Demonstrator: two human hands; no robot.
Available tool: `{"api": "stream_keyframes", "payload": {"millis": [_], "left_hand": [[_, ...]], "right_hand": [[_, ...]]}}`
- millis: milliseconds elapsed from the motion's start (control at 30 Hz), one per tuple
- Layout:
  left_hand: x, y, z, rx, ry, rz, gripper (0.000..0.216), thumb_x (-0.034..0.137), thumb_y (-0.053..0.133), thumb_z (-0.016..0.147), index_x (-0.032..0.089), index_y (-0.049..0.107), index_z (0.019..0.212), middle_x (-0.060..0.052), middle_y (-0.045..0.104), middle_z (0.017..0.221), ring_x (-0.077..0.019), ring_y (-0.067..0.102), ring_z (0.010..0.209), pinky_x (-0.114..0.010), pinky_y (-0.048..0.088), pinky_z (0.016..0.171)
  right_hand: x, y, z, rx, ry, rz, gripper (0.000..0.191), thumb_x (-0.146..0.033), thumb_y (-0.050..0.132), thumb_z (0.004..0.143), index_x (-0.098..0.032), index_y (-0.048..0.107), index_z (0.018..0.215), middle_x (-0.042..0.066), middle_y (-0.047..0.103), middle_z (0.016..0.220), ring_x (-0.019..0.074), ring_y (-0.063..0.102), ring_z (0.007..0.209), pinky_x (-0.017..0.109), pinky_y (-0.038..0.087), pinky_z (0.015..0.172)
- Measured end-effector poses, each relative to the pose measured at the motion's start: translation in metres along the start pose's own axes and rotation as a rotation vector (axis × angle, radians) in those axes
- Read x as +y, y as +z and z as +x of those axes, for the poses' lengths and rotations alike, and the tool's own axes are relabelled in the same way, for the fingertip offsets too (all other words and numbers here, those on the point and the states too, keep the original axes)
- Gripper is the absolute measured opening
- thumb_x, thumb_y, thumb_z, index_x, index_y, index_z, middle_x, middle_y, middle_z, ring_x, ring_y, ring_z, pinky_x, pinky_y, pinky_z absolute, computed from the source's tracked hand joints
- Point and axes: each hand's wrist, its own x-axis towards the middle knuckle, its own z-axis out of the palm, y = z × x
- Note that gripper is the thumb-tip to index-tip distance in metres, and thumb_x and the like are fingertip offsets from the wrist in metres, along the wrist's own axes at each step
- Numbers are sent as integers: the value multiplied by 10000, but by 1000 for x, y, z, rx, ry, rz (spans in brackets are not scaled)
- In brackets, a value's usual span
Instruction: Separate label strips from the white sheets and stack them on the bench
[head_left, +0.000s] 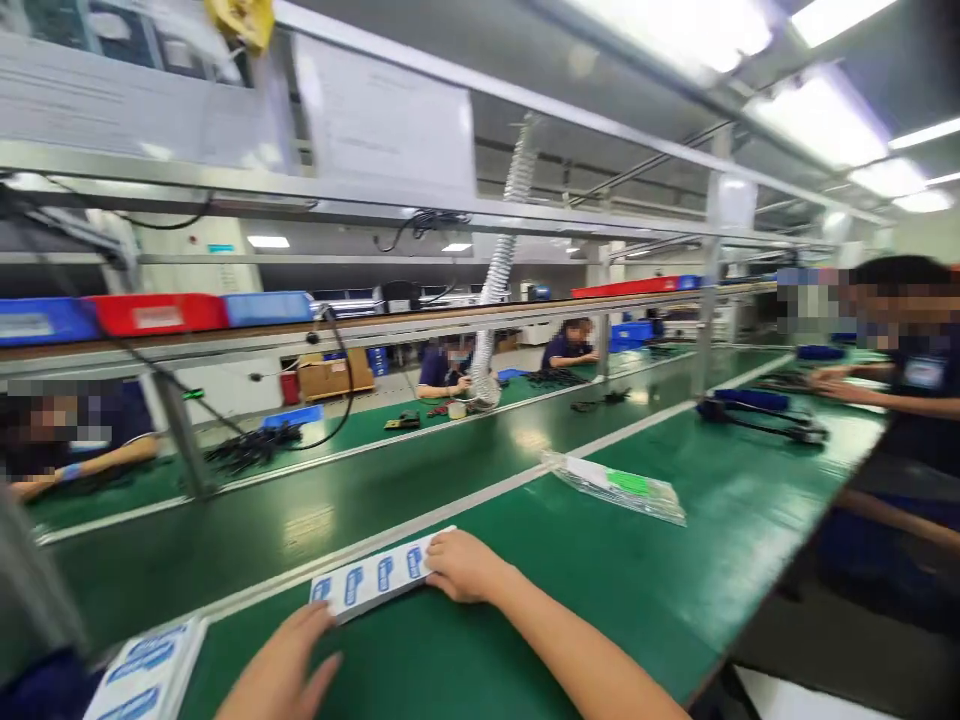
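Note:
A white strip of blue-printed labels lies on the green bench top near the conveyor's white edge line. My right hand rests on the strip's right end, its fingers curled over it. My left hand lies flat at the strip's left end, fingertips touching it. A stack of similar label sheets sits at the bench's near left corner.
A clear plastic bag with a green label lies further right on the bench. Black cable tools lie beyond. A dark green conveyor belt runs past. Co-workers sit at the right and across the line.

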Motion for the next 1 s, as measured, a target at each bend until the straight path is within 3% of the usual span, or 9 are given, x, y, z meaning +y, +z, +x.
{"api": "stream_keyframes", "payload": {"millis": [100, 200, 267, 400, 600, 700, 800, 900, 1000], "left_hand": [[29, 41, 25, -71, 161, 49, 375, 302, 621, 901, 260, 696, 1267, -108, 684, 1360, -330, 658, 1235, -498, 556, 1062], [45, 77, 47, -22, 264, 154, 349, 183, 572, 934, 193, 678, 1266, -146, 701, 1310, -342, 665, 1204, -528, 563, 1028], [46, 89, 50, 23, 329, 221, 326, 155, 541, 960, 184, 668, 1259, -139, 716, 1268, -344, 664, 1186, -532, 577, 986], [38, 92, 45, 96, 397, 309, 276, 135, 484, 1003, 168, 664, 1210, -121, 727, 1188, -323, 659, 1132, -491, 589, 911], [38, 87, 40, 161, 388, 259, 233, 72, 478, 994, 169, 689, 982, -61, 700, 924, -238, 623, 882, -389, 522, 738], [41, 83, 38, 211, 357, 216, 235, 39, 490, 970, 166, 672, 893, -43, 676, 856, -223, 592, 831, -379, 480, 718], [51, 84, 27, 200, 357, 205, 222, 36, 526, 938, 178, 637, 810, -28, 656, 794, -217, 577, 780, -373, 444, 685], [69, 101, 7, 113, 478, 223, 163, 102, 627, 891, 185, 608, 752, -22, 650, 735, -214, 579, 725, -357, 428, 646], [91, 124, -17, 52, 626, 280, 232, 177, 672, 905, 185, 583, 691, -13, 637, 655, -188, 584, 661, -314, 396, 580]], "right_hand": [[-2, 2, 4, -5, -3, 12, 178, -259, 545, 1014, -162, 692, 990, 94, 750, 1021, 242, 674, 1004, 328, 489, 859], [-2, 6, 5, 2, -1, 21, 192, -212, 498, 1017, -186, 688, 1005, 71, 755, 1014, 225, 689, 959, 304, 484, 784], [0, 9, 5, -21, 10, 17, 190, -173, 506, 991, -197, 694, 972, 55, 761, 984, 214, 699, 905, 290, 467, 724], [1, 12, 6, 2, 23, 36, 198, -158, 516, 990, -205, 704, 948, 37, 773, 935, 191, 707, 826, 270, 430, 660], [-5, 9, 6, 208, -8, 191, 247, -242, 552, 1017, -212, 725, 843, 27, 769, 793, 177, 696, 686, 257, 413, 595], [7, 8, 2, 336, 121, 483, 295, -404, 605, 1011, -222, 766, 843, 37, 788, 820, 205, 729, 742, 273, 508, 684], [29, 11, -7, 422, 347, 791, 475, -498, 418, 1077, -205, 788, 1025, 94, 802, 1005, 261, 755, 933, 348, 593, 801], [40, 14, -15, 366, 392, 721, 433, -521, 514, 1035, -195, 766, 1167, 130, 758, 1203, 318, 705, 1131, 458, 584, 964], [32, 11, -13, 194, 208, 512, 353, -442, 745, 920, -234, 751, 1205, 102, 721, 1298, 340, 602, 1296, 496, 491, 1114]]}}
